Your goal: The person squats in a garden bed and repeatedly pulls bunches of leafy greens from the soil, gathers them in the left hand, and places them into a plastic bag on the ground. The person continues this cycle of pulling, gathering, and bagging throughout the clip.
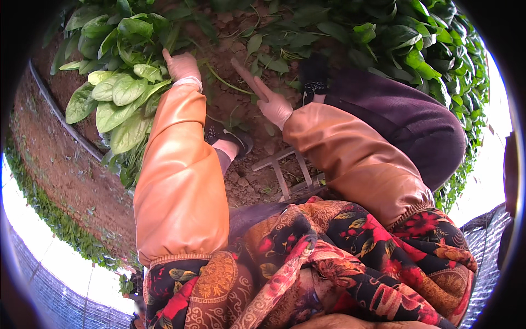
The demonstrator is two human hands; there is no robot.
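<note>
My left hand [183,67], in a thin pale glove, is against the stems of leafy green plants that look like spinach [129,88]. One finger points up towards the leaves; the other fingertips are hidden, so its grip cannot be told. Around a narrow brown hand tool [245,77], perhaps a blade, my gloved right hand [276,107] is closed, with a finger laid along it. The tool points up and left over bare soil. A thin green stem [226,84] runs between the two hands.
A metal frame [282,169], perhaps a low stool, is on the soil between my legs. My shoes [235,140] flank the soil patch. Dense leafy plants [423,53] grow at the right. A dark hose or pipe [65,119] curves along the ground at left. Loose leaves [273,62] lie ahead.
</note>
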